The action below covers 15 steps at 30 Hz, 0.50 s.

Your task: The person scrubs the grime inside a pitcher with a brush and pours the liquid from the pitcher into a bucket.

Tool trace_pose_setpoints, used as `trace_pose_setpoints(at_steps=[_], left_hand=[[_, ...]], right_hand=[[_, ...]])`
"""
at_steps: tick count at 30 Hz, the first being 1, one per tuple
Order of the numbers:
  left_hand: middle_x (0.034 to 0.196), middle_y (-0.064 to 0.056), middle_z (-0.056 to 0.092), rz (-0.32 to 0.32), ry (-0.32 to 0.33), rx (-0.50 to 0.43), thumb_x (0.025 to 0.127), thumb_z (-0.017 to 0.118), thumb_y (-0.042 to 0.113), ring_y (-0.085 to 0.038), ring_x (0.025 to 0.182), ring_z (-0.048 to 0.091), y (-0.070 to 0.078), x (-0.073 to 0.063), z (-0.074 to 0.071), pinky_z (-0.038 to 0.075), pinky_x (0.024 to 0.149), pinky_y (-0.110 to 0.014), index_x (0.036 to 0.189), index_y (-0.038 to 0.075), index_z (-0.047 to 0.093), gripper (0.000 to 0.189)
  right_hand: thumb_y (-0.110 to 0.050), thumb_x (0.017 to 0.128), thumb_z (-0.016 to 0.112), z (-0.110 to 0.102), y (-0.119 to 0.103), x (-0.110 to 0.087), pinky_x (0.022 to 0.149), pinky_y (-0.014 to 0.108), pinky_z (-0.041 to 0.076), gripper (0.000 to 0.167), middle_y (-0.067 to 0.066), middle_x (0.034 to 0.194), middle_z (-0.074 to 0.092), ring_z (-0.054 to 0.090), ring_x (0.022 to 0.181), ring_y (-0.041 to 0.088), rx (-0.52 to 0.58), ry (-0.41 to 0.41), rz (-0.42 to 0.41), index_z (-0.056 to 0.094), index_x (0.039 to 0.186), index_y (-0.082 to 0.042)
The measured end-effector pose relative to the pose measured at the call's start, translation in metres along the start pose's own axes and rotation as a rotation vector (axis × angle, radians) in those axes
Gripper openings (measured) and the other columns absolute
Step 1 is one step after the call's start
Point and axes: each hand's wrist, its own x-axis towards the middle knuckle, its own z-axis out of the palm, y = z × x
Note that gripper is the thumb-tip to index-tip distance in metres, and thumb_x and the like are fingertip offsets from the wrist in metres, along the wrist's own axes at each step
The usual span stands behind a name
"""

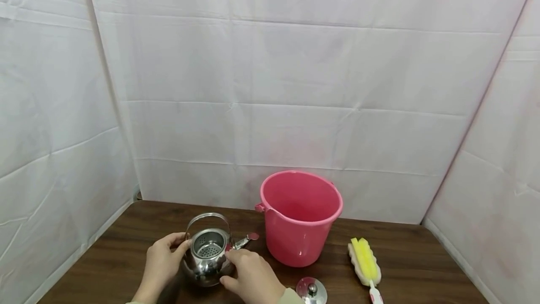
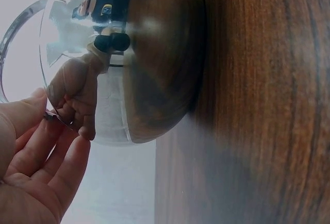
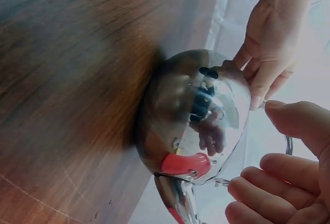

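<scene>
Where white cloth (image 1: 295,69) backs the wooden table (image 1: 417,266), hands (image 1: 162,258) (image 1: 256,276) flank a kettle (image 1: 204,270), left pinching it, right spread.

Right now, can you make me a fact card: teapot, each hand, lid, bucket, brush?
Teapot: shiny metal, handle up, strainer in its open top
Left hand: pinches the base of the handle
Right hand: beside the spout, contact unclear
Lid: on the table, off the teapot
Bucket: pink, upright, behind the lid
Brush: yellow-and-white head, right of the bucket
</scene>
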Motion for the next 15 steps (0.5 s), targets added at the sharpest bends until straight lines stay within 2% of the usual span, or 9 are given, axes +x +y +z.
trace_pose_setpoints(at_steps=[15], left_hand=[[0.097,-0.014,0.072,0.001,0.008,0.021,0.087,0.067,0.015,-0.030,0.095,0.067,-0.0016,0.0002,0.0002,0.053,0.079,-0.041,0.104,-0.002,0.069,0.024]], right_hand=[[-0.024,0.079,0.074,-0.0017,-0.0049,0.0045,0.079,0.024,0.053,0.039,-0.001,0.108,0.070,0.064,0.099,0.008,-0.017,0.005,0.009,0.067,0.115,-0.009]])
